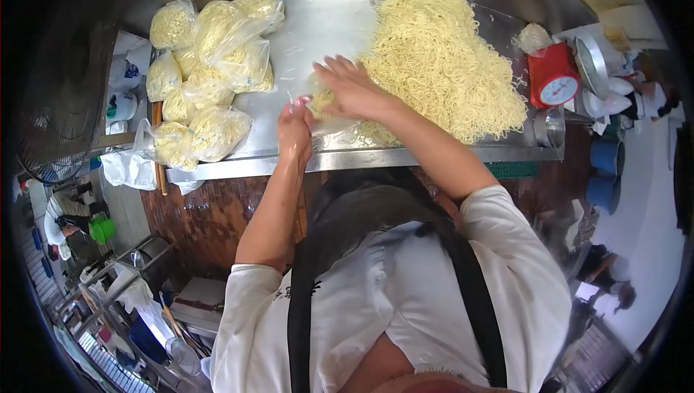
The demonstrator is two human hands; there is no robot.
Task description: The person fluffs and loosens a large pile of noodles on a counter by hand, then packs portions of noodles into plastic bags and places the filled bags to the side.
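Observation:
My left hand [295, 133] is closed, pinching the edge of a clear plastic bag with a pink mark near the fingertips. Beside it, my right hand [354, 94] is held flat with its fingers stretched out and slightly apart. A small portion of yellow noodles [323, 104] shows between the two hands, partly hidden and blurred; I cannot tell how much of it is inside the bag. To the right of my right hand spreads a large heap of loose noodles [441, 67]. Several filled, clear noodle bags [217, 129] are piled on the left.
Everything lies on a metal table [311, 24] with a raised front edge. At its right end are a red scale [553, 75] with a metal pan [591, 67] and a crumpled plastic bag [533, 37]. White plastic bags [129, 169] hang at the left corner. A fan [54, 133] stands farther left.

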